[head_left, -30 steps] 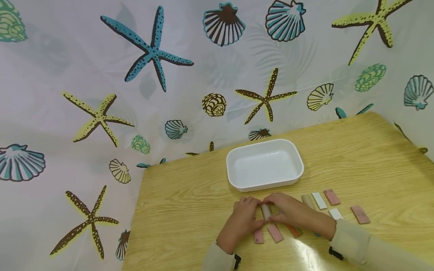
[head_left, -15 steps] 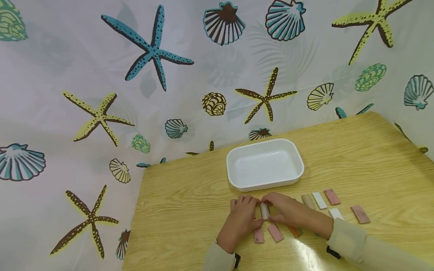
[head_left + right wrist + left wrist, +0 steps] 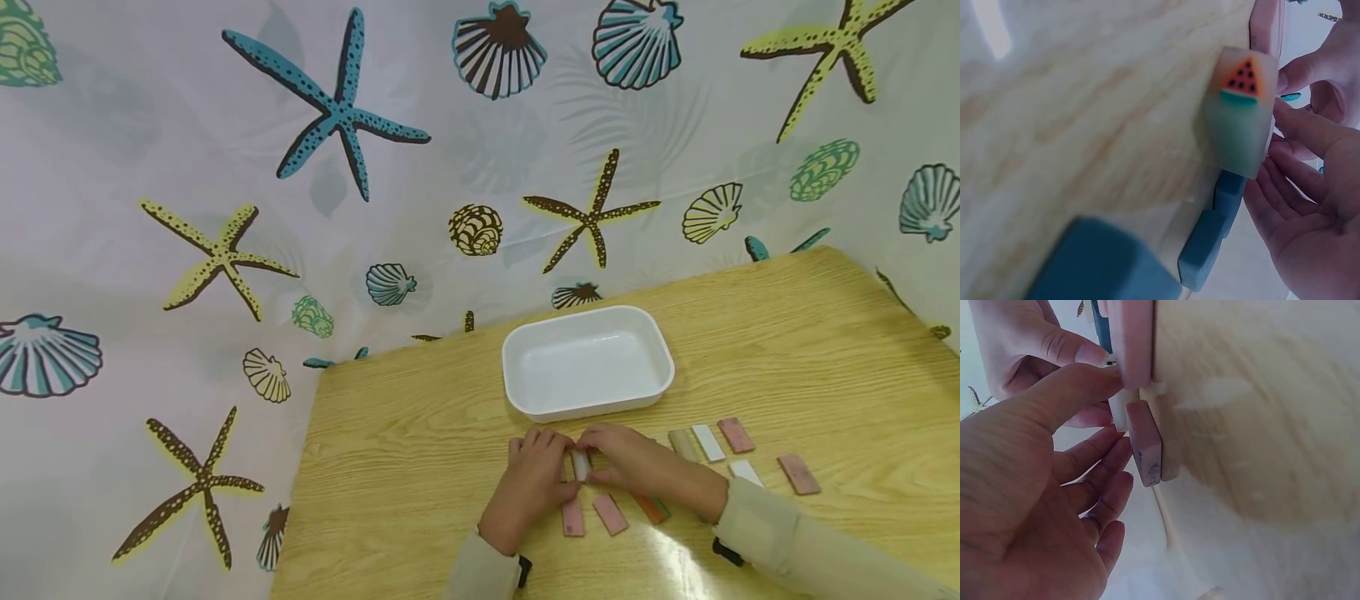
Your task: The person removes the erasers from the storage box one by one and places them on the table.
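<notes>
My left hand [image 3: 534, 473] and right hand [image 3: 633, 462] pinch a small whitish block [image 3: 581, 467] between their fingertips and thumbs, just in front of the white tray [image 3: 517, 408]. Two pink eraser-like blocks [image 3: 573, 518] [image 3: 610, 514] lie close below, nearer the person. In the left wrist view, one pink block [image 3: 1145, 444] stands beside the left fingertips, while the whitish block [image 3: 1120, 411] is mostly covered. Under the right hand lies an orange-and-green block [image 3: 652, 509]; the right wrist view shows a watermelon slice printed on a block [image 3: 1241, 115].
To the right of the hands lie a tan block [image 3: 683, 446], white blocks [image 3: 708, 442] [image 3: 746, 472] and pink blocks [image 3: 736, 435] [image 3: 798, 473]. Several blue blocks [image 3: 1200, 247] appear in the right wrist view. A shell-patterned cloth [image 3: 420, 208] hangs behind the wooden table [image 3: 405, 450].
Both hands have shifted the whitish block slightly left and away from the person, so a gap now separates it from the pink block below. The right forearm has moved a little left.
</notes>
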Action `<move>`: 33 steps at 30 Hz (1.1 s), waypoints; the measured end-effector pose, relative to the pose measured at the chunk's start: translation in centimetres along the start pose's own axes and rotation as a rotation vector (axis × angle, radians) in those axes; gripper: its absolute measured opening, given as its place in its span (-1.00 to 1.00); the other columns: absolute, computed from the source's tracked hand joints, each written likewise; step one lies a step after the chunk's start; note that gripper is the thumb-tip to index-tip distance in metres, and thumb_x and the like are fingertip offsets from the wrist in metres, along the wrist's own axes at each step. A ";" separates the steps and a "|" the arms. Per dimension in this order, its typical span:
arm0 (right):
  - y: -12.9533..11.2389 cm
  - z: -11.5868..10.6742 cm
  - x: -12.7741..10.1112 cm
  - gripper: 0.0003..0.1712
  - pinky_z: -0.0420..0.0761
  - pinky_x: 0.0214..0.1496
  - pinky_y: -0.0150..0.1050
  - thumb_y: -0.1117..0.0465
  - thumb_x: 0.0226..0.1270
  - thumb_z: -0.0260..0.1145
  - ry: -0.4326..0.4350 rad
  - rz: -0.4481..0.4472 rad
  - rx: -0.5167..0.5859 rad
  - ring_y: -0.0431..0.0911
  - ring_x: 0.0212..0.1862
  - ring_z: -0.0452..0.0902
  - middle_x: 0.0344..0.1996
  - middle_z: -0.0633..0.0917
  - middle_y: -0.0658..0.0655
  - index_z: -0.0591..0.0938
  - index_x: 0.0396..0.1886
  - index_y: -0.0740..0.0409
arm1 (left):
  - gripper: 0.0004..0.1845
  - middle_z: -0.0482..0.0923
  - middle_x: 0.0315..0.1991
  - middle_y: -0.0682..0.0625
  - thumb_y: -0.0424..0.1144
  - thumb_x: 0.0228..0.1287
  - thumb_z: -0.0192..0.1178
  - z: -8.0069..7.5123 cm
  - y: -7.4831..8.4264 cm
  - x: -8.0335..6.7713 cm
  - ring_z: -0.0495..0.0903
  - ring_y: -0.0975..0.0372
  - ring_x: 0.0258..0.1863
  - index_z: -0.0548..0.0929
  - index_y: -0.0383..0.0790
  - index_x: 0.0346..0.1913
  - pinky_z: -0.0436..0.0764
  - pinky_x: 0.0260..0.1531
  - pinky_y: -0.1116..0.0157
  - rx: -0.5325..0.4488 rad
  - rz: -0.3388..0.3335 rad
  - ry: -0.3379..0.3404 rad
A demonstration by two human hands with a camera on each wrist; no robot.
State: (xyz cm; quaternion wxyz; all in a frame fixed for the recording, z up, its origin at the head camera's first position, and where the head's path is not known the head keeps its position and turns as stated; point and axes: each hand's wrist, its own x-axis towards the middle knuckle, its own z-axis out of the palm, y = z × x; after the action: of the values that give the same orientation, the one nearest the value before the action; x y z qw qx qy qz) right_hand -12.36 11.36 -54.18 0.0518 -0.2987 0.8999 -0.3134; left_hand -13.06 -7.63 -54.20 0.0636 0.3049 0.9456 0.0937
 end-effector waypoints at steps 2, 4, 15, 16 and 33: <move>0.0 0.0 0.1 -0.66 0.56 -0.12 -0.20 0.19 0.08 0.42 0.006 -0.002 0.000 -0.09 -0.14 0.52 -0.19 0.59 0.02 0.62 -0.14 0.22 | -0.50 0.43 -0.04 0.17 0.07 0.08 0.31 0.0 -0.1 0.0 0.31 0.25 -0.01 0.49 0.01 0.07 0.29 -0.07 0.22 -0.007 -0.006 -0.007; 0.0 0.0 0.1 -0.66 0.56 -0.11 -0.20 0.20 0.08 0.42 0.009 -0.006 0.001 -0.08 -0.14 0.52 -0.19 0.60 0.02 0.62 -0.14 0.22 | -0.51 0.42 -0.03 0.17 0.06 0.08 0.30 0.0 -0.1 0.0 0.30 0.24 0.00 0.48 0.01 0.07 0.28 -0.07 0.23 -0.017 -0.010 -0.014; 1.3 -3.3 -2.2 -0.53 0.58 -0.04 -0.10 0.19 0.14 0.38 0.066 0.082 0.087 0.02 -0.04 0.53 -0.05 0.58 0.13 0.53 0.05 0.24 | -0.47 0.41 0.00 0.09 0.01 0.14 0.28 -0.6 0.3 0.7 0.33 0.20 0.09 0.44 -0.14 0.13 0.45 0.03 0.35 -0.275 0.050 0.040; 1.5 -3.6 -2.6 -0.53 0.58 -0.05 -0.10 0.19 0.15 0.38 0.074 0.090 0.089 0.02 -0.04 0.53 -0.04 0.58 0.13 0.53 0.06 0.24 | -0.47 0.41 0.01 0.10 0.00 0.15 0.28 -0.6 0.3 0.8 0.33 0.22 0.09 0.44 -0.13 0.14 0.46 0.01 0.37 -0.300 0.049 0.043; 3.5 -4.2 -6.0 -0.52 0.55 -0.01 -0.08 0.13 0.10 0.41 0.070 0.092 0.076 0.02 -0.02 0.51 -0.06 0.59 0.08 0.55 0.01 0.23 | -0.49 0.45 0.01 0.15 0.06 0.12 0.28 0.8 2.2 1.7 0.32 0.24 0.14 0.49 -0.07 0.10 0.35 0.15 0.22 -0.257 0.111 0.077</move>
State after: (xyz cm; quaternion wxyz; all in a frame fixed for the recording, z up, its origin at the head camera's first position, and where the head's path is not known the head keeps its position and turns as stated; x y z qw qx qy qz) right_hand -10.44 19.24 -53.48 0.0460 -0.2438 0.9014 -0.3549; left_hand -13.06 -4.78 -54.66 0.0605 0.3424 0.9092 0.2288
